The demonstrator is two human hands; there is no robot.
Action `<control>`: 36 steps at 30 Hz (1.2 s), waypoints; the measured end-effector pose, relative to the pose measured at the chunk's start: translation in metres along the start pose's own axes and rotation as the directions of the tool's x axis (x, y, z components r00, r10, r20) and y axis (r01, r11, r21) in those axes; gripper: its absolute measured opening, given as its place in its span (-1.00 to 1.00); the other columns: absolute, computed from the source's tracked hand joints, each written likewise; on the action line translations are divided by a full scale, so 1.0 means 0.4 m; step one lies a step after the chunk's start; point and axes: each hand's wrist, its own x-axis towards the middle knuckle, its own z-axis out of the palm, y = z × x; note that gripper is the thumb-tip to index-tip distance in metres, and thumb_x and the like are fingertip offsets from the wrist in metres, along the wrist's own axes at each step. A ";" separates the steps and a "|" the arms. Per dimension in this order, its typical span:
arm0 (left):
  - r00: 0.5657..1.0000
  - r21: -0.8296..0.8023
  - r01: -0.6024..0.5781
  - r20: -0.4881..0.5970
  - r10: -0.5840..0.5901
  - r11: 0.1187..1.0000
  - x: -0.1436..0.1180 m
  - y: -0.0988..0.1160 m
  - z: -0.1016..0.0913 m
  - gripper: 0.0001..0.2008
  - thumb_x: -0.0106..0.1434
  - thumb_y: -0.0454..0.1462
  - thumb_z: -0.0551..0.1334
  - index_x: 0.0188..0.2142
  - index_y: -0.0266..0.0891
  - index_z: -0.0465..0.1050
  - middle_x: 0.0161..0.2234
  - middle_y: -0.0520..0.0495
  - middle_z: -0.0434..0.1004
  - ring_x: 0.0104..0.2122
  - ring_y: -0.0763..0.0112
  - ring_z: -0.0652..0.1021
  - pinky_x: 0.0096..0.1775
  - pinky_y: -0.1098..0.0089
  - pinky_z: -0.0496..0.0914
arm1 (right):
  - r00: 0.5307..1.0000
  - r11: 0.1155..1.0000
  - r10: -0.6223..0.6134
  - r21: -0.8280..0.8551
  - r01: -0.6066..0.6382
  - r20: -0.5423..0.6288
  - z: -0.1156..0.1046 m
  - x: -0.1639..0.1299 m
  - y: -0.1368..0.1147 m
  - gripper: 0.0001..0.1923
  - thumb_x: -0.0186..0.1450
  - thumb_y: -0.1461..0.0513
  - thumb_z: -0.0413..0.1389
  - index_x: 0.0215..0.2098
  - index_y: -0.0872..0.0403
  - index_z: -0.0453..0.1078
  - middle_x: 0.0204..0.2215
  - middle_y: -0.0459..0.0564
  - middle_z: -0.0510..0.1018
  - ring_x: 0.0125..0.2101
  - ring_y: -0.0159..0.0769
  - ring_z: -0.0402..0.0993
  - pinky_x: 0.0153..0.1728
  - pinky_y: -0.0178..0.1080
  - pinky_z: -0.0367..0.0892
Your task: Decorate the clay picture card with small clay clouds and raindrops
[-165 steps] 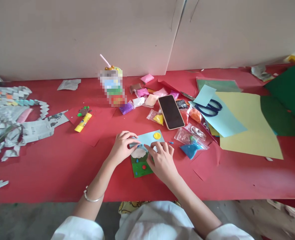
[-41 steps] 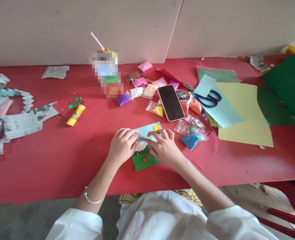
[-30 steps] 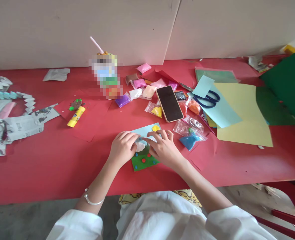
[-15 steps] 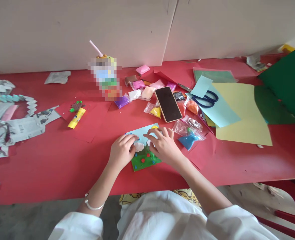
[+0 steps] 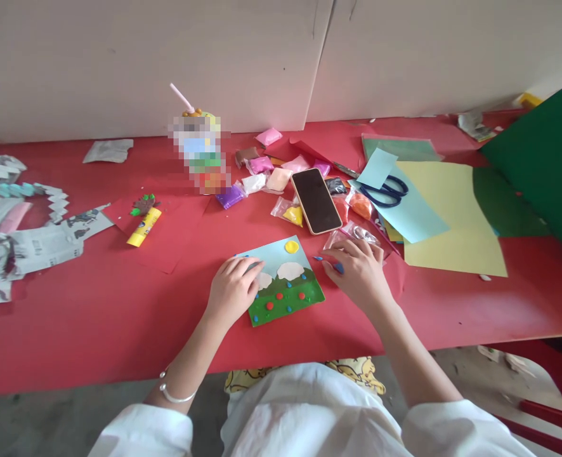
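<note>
A clay picture card (image 5: pixel 288 293) lies on the table before me, with a yellow sun, white clouds, green hills and red and blue dots. My left hand (image 5: pixel 233 287) rests across its left edge, fingers laid out over the blue sky part. Off the card's right side, my right hand (image 5: pixel 357 270) reaches over the blue clay (image 5: pixel 339 268), its thumb and fingers apart. A small blue clay bit (image 5: pixel 318 258) shows just beyond those fingertips; whether they touch it I cannot tell. Much of the blue clay is hidden under this hand.
Behind the card lie a phone (image 5: pixel 316 200), several clay packets such as a yellow one (image 5: pixel 292 214), and scissors (image 5: pixel 389 192) on coloured paper (image 5: pixel 457 222). A glue stick (image 5: pixel 144 227) and newspaper scraps (image 5: pixel 47 242) are on the left. A blurred cup (image 5: pixel 202 152) stands at the back.
My right hand has moved right, from over the card to the blue clay, uncovering the sun, a cloud and the right hill. My left hand has stayed on the card.
</note>
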 end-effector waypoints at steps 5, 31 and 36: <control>1.000 -0.019 0.016 -0.021 -0.016 1.000 0.007 0.001 -0.007 -0.63 0.20 -0.46 0.11 -0.07 -0.17 0.51 -0.12 -0.08 0.59 -0.15 0.23 0.55 0.05 0.15 0.39 | 0.999 1.000 0.029 -0.002 -0.029 0.034 0.022 0.007 -0.006 -0.82 0.32 0.23 0.09 -0.27 0.01 0.55 -0.23 0.01 0.60 -0.14 -0.10 0.39 -0.06 -0.03 0.07; 0.919 -0.263 -0.007 -0.381 -0.097 0.965 0.098 0.133 -0.037 -0.89 0.27 -0.35 0.23 -0.29 -0.14 0.53 -0.37 0.00 0.59 -0.32 0.40 0.55 -0.24 0.35 0.48 | 0.910 0.208 -0.037 0.894 -0.396 0.412 0.010 0.060 -0.106 -0.56 0.10 -0.11 0.25 -0.35 0.09 0.56 -0.39 0.03 0.62 -0.33 -0.18 0.55 -0.25 -0.19 0.43; 0.920 -0.277 0.000 -0.376 -0.109 0.961 0.102 0.124 -0.048 -0.89 0.23 -0.39 0.20 -0.34 -0.17 0.48 -0.41 0.01 0.56 -0.34 0.41 0.55 -0.24 0.38 0.47 | 0.918 0.212 0.002 0.897 -0.387 0.396 0.019 0.057 -0.096 -0.59 0.10 -0.10 0.26 -0.39 0.09 0.54 -0.40 0.02 0.62 -0.36 -0.22 0.53 -0.29 -0.21 0.42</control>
